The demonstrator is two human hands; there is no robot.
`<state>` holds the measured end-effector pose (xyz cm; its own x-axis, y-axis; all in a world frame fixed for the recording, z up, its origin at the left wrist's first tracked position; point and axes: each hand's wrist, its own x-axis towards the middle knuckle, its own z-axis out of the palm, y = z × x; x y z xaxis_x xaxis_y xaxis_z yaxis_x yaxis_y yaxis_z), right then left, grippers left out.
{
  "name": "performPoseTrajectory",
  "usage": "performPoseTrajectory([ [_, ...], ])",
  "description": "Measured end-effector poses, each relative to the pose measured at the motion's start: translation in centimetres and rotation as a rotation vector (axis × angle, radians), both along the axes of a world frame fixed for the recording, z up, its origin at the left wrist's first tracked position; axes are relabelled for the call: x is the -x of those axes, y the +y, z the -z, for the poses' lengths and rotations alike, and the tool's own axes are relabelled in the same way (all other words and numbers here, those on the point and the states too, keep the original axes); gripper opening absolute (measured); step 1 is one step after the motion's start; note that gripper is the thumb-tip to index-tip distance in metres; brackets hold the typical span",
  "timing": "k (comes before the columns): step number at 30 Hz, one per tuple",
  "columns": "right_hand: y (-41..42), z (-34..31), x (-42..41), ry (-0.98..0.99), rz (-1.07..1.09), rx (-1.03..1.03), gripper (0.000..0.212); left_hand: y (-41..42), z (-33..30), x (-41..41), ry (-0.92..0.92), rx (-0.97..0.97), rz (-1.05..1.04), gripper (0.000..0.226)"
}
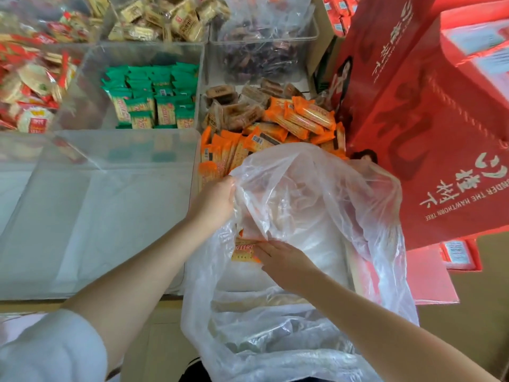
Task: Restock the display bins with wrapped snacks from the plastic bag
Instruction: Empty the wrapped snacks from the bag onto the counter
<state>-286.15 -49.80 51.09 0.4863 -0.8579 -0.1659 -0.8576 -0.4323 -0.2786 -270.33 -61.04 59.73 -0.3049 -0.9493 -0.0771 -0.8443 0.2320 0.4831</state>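
Left hand [213, 201] is gripping plastic bag [316, 205] rim; right hand [283, 261], grip flat, is pressing orange snack pack [243, 250] thru film. Pack's prob slipping deeper w/o a pinch.

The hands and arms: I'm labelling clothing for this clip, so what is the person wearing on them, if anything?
Both forearms are bare. The left hand and the right hand have no gloves, and no rings, watch or bracelet can be seen on the fingers or wrists. The only clothing in view is a short white sleeve on the left upper arm. The right arm shows no sleeve within the picture.
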Motion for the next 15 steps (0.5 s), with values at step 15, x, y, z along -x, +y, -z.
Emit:
performPoseTrajectory([
  [15, 1.6, -2.2, -0.9, -0.151, 0.212, -0.068, 0.052, 0.6, 0.2, -0.1, 0.028, -0.164, 0.203, 0.02],
])
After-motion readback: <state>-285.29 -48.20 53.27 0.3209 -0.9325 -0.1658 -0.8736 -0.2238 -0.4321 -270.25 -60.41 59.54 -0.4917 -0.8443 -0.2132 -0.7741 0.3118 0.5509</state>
